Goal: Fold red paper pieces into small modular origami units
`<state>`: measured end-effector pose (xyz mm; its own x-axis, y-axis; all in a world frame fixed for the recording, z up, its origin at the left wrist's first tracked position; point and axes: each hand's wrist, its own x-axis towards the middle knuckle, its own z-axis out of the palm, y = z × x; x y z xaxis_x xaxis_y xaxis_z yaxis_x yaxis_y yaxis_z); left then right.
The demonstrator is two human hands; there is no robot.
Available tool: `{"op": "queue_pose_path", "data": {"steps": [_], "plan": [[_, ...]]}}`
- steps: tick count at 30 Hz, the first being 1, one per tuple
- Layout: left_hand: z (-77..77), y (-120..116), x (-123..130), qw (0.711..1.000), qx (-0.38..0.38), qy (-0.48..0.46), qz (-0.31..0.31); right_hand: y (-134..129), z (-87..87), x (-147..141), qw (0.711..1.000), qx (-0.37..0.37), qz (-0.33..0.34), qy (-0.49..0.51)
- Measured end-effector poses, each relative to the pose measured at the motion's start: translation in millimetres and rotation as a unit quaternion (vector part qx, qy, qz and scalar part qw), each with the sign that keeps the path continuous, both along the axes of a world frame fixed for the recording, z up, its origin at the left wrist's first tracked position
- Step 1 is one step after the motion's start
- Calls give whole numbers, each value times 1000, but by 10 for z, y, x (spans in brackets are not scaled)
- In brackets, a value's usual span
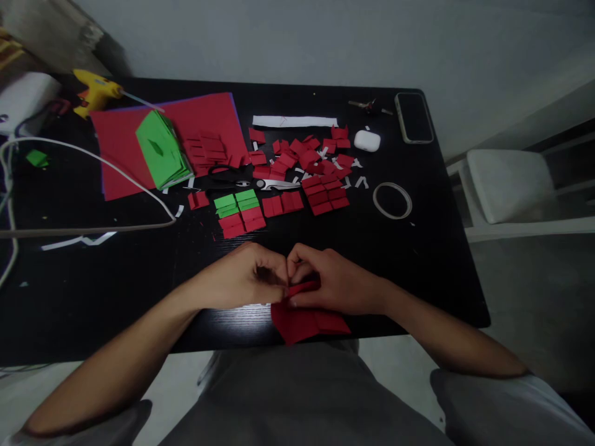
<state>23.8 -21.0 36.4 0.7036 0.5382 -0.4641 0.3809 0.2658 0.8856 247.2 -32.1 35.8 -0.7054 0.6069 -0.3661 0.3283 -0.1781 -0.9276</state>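
Observation:
Close to the front edge of the black table, both hands pinch a sheet of red paper (307, 322). My left hand (253, 275) is closed on its upper left part, thumb against index finger. Beside it, almost touching at the fingertips, my right hand (332, 282) grips the upper edge, which looks folded over. The lower part of the sheet hangs out toward me with a crease in it. Beyond the hands lie green folded papers (237, 201), red folded papers (325, 192) and a pair of scissors (279, 184).
A yellow glue gun (97, 90), red sheets (214, 111) and a green paper stack (160, 148) are at the back left. A white cable (116, 167) loops across the left. Toward the right are a tape ring (393, 200), white case (367, 140), keys (372, 106) and phone (414, 118).

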Motion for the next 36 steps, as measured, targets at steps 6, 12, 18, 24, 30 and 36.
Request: {"op": "queue_pose_path", "data": {"steps": [6,12,18,24,30,36], "plan": [[-15,3,7,1000,0,16,1,-18,35,-53,999,34,10,-34],[-29,4,-7,1000,-9,6,0,-6,79,-69,997,66,26,-37],[-30,-1,11,1000,-7,11,21,-2,75,-103,997,69,13,-45],[7,22,11,999,17,18,26,21,66,-64,996,79,3,-43],[11,36,-17,999,7,22,36,26,70,-26,996,85,-12,-35],[13,57,-26,999,-14,13,36,53,99,39,998,51,-6,-20]]}}
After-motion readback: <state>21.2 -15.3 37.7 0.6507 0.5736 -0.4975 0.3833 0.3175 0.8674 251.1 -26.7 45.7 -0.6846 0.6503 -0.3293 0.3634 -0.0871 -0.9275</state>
